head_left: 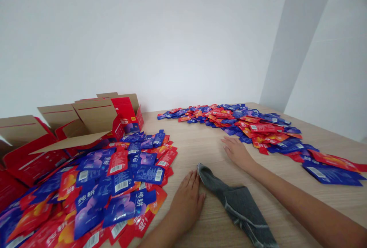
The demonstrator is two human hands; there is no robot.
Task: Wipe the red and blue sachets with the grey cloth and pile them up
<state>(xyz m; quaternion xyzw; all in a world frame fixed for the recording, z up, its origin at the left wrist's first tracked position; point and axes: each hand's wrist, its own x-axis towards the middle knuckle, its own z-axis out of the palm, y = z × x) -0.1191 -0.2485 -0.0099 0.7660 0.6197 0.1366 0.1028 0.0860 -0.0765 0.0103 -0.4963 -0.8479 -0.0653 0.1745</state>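
My left hand [187, 198] lies flat on the wooden table [200, 145], fingers stretched out, just left of a grey cloth [237, 206]. It holds nothing. My right hand [236, 150] rests palm down farther back, fingers extended toward a long pile of red and blue sachets [258, 129] on the right. Its forearm crosses the table from the lower right. The grey cloth lies between my two hands, its tip close to my left fingertips. A second heap of red and blue sachets [94, 190] covers the table at the left, close beside my left hand.
Several opened red cardboard boxes [94, 120] with brown flaps stand at the back left behind the left heap. A white wall runs along the table's far edge, with a pillar at the right.
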